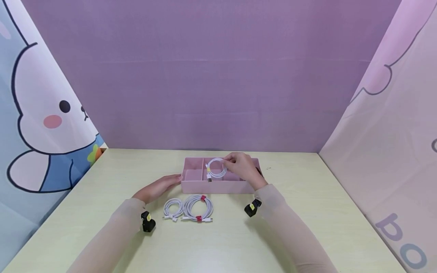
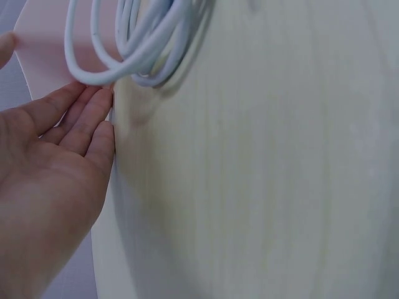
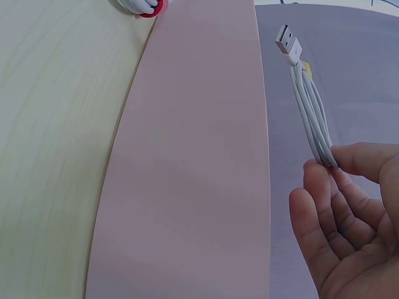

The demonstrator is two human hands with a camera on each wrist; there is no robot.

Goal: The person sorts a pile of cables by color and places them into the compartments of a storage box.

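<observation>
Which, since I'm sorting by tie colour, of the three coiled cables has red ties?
The larger coil on the table: two red ties show. The smaller coil beside it shows no red; the yellow-tied coil is in the right hand.

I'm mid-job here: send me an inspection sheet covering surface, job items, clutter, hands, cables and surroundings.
Surface: pale wood-grain table.
Job items: pink divided box; the right hand hides part of its inside.
Clutter: small dark marks on the table, right of the box; too small to identify.
Hands: left hand touches the box's left end; right hand pinches a coiled white cable above the box.
Cables: held coil shows a USB plug and yellow tie; in front of the box lie a smaller coil and a larger coil with red ties.
Surroundings: purple backdrop; printed sheets at both sides.
</observation>
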